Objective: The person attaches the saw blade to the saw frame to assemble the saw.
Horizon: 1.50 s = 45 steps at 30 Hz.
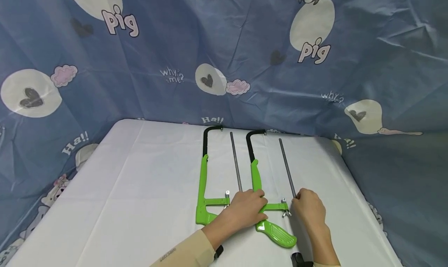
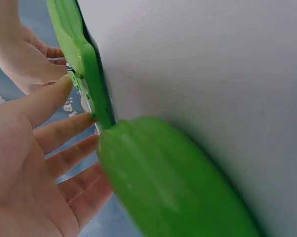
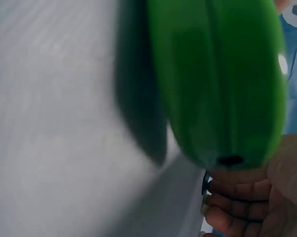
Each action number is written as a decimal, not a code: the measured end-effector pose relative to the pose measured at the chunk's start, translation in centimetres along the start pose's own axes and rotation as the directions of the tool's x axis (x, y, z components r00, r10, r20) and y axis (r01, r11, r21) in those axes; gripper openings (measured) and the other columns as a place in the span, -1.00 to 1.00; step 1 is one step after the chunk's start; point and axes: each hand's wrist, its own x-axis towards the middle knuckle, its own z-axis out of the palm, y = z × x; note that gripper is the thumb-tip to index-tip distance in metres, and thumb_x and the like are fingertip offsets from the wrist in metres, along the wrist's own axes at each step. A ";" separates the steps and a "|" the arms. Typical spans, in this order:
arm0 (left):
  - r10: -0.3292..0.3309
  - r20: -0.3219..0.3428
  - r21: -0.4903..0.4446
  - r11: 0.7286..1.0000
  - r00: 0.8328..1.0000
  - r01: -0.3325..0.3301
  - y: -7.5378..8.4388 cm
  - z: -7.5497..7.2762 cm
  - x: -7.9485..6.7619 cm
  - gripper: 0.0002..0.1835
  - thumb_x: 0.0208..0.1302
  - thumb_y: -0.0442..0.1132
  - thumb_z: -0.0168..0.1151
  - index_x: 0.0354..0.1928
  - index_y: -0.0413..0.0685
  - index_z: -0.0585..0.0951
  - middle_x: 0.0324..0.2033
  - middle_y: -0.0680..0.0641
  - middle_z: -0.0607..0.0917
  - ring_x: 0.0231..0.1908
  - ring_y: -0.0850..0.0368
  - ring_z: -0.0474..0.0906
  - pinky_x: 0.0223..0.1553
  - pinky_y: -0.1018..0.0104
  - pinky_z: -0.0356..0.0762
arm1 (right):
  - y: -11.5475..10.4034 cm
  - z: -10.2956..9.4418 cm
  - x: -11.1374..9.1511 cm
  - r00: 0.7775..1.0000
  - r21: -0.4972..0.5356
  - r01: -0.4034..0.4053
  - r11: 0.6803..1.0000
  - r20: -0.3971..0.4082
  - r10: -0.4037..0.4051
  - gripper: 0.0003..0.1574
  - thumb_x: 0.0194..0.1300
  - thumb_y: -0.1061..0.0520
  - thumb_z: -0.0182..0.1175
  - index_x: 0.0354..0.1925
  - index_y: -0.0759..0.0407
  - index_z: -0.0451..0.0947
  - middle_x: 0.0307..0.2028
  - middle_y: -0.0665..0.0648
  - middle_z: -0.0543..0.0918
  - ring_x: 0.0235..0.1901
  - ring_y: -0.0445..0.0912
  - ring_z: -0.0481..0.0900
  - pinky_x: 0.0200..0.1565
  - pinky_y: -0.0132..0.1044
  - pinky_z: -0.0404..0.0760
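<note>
Two hacksaw frames, green with black front arms, lie side by side on the white table. My left hand [image 1: 246,208] is over the right hacksaw frame [image 1: 256,175]; its fairly straight fingertips touch the green metal, as the left wrist view also shows. Beyond that frame my right hand [image 1: 309,206] pinches the near end of a thin grey hacksaw blade [image 1: 286,164]. A second blade [image 1: 236,158] lies between the frames, its near end hidden by my left hand. The left hacksaw frame [image 1: 202,189] is untouched, with its handle mostly behind my left forearm.
The white table [image 1: 140,181] runs up to a blue printed cloth [image 1: 245,37] at the back and sides. A clamp with a wing nut [image 1: 286,212] sits on the right frame's crossbar. The right frame's green handle [image 1: 280,235] points toward me between my wrists.
</note>
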 end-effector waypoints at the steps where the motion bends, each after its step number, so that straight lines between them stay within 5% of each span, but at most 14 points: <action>1: 0.005 -0.003 0.007 1.000 1.000 -0.005 0.0 -0.1 0.1 -0.65 0.19 0.22 0.33 -0.13 0.21 0.71 -0.11 0.14 0.65 -0.30 0.21 0.56 -0.49 0.34 0.52 | 0.0 0.0 0.0 1.000 -0.003 -0.005 1.000 -0.001 0.005 -0.84 0.13 0.25 0.12 -0.46 0.31 0.61 -0.47 0.24 0.65 -0.49 0.05 0.54 -0.49 -0.06 0.48; 16: 0.002 -0.005 0.076 0.997 1.000 -0.002 0.5 -0.4 0.8 -0.68 0.19 0.16 0.36 -0.15 0.17 0.73 -0.29 0.12 0.60 -0.39 0.20 0.54 -0.51 0.32 0.50 | -0.6 0.3 0.0 0.998 0.025 -0.058 0.998 -0.007 0.059 -0.78 0.10 0.35 0.03 -0.47 0.37 0.63 -0.48 0.30 0.65 -0.54 0.06 0.53 -0.55 -0.09 0.48; 24: -0.028 -0.020 0.129 0.991 0.999 0.030 1.0 -0.2 1.2 -0.69 0.19 0.19 0.35 -0.23 0.17 0.75 -0.24 0.10 0.62 -0.35 0.19 0.58 -0.49 0.30 0.57 | -0.7 0.3 0.0 0.998 0.054 -0.068 0.996 -0.007 0.069 -0.80 0.10 0.33 0.05 -0.51 0.33 0.61 -0.48 0.30 0.64 -0.53 0.08 0.54 -0.54 -0.07 0.48; 34: -0.044 -0.054 0.152 0.987 0.998 0.051 1.5 0.4 1.5 -0.70 0.15 0.19 0.38 -0.34 0.15 0.75 -0.27 0.10 0.60 -0.39 0.22 0.53 -0.56 0.34 0.54 | -0.4 0.0 0.0 0.994 0.054 -0.112 0.992 0.021 0.111 -0.70 0.10 0.27 0.03 -0.32 0.42 0.65 -0.35 0.41 0.70 -0.45 0.18 0.64 -0.46 0.03 0.57; 45: -0.047 -0.075 0.157 0.986 0.996 0.058 1.6 0.5 1.4 -0.70 0.14 0.20 0.39 -0.34 0.16 0.75 -0.32 0.12 0.58 -0.42 0.25 0.47 -0.58 0.42 0.50 | -0.2 -0.1 0.0 0.993 0.062 -0.113 0.992 0.029 0.112 -0.75 0.09 0.28 0.02 -0.41 0.37 0.64 -0.42 0.35 0.69 -0.52 0.09 0.58 -0.54 -0.06 0.51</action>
